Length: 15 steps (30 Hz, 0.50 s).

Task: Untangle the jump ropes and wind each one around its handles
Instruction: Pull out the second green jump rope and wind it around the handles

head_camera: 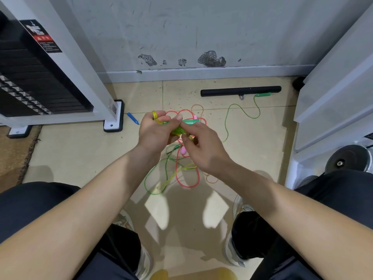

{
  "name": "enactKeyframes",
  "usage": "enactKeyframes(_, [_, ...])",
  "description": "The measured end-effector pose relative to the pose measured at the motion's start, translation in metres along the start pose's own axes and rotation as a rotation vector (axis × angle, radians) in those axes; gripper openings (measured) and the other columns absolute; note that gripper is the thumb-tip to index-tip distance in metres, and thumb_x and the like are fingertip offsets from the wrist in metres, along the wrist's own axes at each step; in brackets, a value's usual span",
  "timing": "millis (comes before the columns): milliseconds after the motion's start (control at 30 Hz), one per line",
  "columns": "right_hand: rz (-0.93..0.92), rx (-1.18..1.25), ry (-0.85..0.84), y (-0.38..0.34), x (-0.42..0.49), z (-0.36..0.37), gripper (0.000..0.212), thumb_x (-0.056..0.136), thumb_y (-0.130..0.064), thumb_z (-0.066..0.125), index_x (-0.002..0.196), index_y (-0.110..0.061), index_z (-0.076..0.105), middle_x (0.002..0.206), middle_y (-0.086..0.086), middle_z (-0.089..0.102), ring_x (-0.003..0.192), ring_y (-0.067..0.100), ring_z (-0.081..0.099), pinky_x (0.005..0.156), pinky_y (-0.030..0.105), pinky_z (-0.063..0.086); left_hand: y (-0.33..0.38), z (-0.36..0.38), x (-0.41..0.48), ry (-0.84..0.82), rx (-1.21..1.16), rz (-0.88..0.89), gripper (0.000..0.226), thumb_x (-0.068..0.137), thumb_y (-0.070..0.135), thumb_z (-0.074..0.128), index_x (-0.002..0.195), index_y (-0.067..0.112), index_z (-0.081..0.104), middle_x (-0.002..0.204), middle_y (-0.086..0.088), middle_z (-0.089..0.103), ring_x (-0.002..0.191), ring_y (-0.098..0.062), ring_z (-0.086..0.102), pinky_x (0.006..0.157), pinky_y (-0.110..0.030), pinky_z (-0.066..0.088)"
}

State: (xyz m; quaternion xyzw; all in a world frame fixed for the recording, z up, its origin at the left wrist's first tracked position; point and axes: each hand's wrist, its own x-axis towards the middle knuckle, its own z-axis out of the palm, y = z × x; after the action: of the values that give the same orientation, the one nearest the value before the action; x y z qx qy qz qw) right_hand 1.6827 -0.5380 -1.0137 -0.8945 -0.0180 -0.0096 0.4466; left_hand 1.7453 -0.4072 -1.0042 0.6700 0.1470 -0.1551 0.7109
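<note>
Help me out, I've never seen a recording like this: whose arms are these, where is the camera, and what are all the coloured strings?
There is no robot here. The single picture comes from a camera worn on a person's head, looking down at their own arms and the tiled floor. The left hand and the right hand meet above a tangle of jump ropes. Between them they hold a green handle, with fingers of both hands curled onto it. A yellow rope loops over the left fingers. On the floor lie a pink rope and a green rope. The green rope runs to a second green handle beside a black bar. A blue handle lies further left, near the foot of a white gym machine.
</note>
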Motion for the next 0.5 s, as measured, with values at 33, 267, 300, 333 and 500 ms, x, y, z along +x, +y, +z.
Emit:
enactKeyframes(33, [-0.030,-0.047,-0.024,0.001,0.000,0.001,0.037,0.099,-0.017,0.052,0.135,-0.024,0.061,0.104,0.002,0.058,0.079,0.013,0.056,0.080,0.033,0.047,0.000,-0.001,0.001,0.007,-0.035,-0.031,0.042,0.083,0.018,0.081,0.112,0.015,0.050,0.114,-0.008,0.058,0.086,-0.026,0.068,0.070,-0.032,0.061])
enactKeyframes(267, [0.150,0.417,0.161,0.003,-0.012,0.025,0.007,0.097,-0.027,0.059,0.097,-0.028,0.066,0.070,-0.008,0.062,0.059,0.014,0.058,0.060,0.032,0.047,0.004,-0.009,0.011,0.028,-0.181,-0.036,0.047,0.085,0.005,0.077,0.122,0.001,0.049,0.093,-0.003,0.053,0.097,-0.029,0.071,0.085,-0.046,0.060])
enactKeyframes(300, [0.185,0.441,0.122,0.004,-0.012,0.026,0.010,0.099,-0.026,0.056,0.095,-0.027,0.065,0.067,-0.004,0.061,0.058,0.013,0.055,0.059,0.030,0.044,0.004,-0.011,0.012,0.004,-0.208,-0.035,0.043,0.085,0.004,0.077,0.118,0.004,0.048,0.090,-0.003,0.053,0.098,-0.029,0.071,0.088,-0.049,0.059])
enactKeyframes(333, [0.215,0.431,0.075,0.008,-0.010,0.026,0.014,0.100,-0.027,0.055,0.091,-0.027,0.066,0.067,0.002,0.061,0.059,0.015,0.054,0.061,0.030,0.045,0.005,-0.011,0.012,-0.021,-0.231,-0.040,0.041,0.086,0.003,0.076,0.114,0.006,0.046,0.091,-0.006,0.054,0.098,-0.029,0.072,0.089,-0.050,0.059])
enactKeyframes(500, [0.294,0.078,-0.164,0.017,0.004,-0.004,0.051,0.100,-0.052,0.050,0.073,-0.012,0.068,0.061,0.002,0.058,0.057,0.014,0.049,0.062,0.032,0.039,0.014,-0.013,0.005,-0.124,-0.224,-0.095,0.036,0.088,0.004,0.073,0.116,0.001,0.052,0.104,-0.011,0.065,0.099,-0.035,0.072,0.087,-0.045,0.060])
